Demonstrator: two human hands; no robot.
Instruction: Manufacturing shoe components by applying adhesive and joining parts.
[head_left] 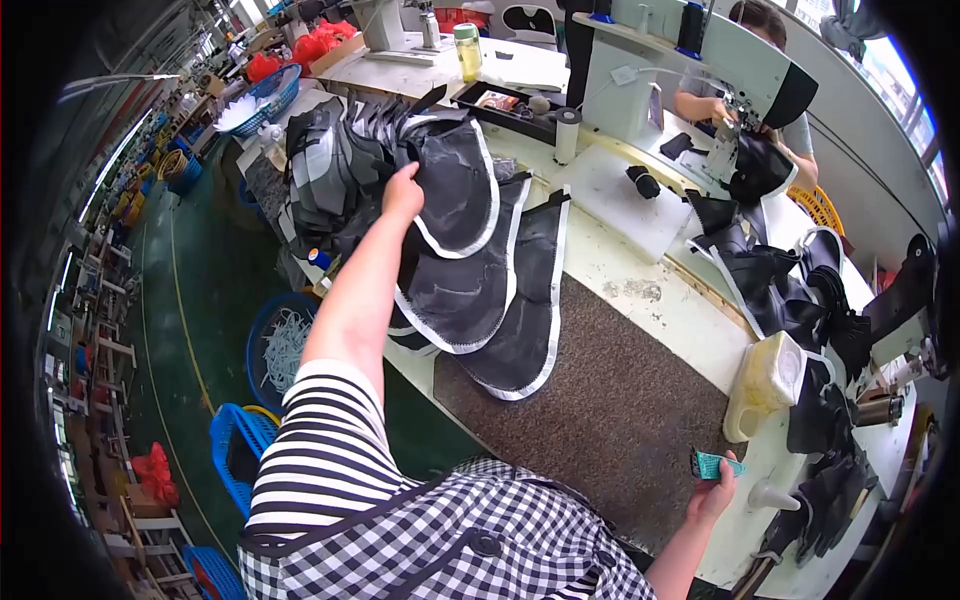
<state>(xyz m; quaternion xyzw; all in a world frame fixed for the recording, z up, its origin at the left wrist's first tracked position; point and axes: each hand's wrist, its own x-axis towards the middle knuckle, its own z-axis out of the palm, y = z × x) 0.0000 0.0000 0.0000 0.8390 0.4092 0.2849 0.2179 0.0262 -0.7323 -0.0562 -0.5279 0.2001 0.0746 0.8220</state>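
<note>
My left hand (403,196) reaches far forward, its fingers closed on the left edge of a black curved piece with white edging (458,190). Under it a second such piece (468,300) and a third (535,335) lie fanned out toward me, overlapping. A thick heap of black and grey cut pieces (325,165) is just left of my hand. At the lower right, my right hand (710,495) holds a small teal brush (716,466) with dark bristles, above the edge of a brown rough mat (620,400).
A yellowed plastic jug (765,385) and a white funnel-shaped thing (772,495) stand right of the mat. Across the table, a person (705,100) works at a sewing machine (735,70). A white thread spool (567,135) stands near a black tray (515,110). Blue baskets (240,440) stand at left.
</note>
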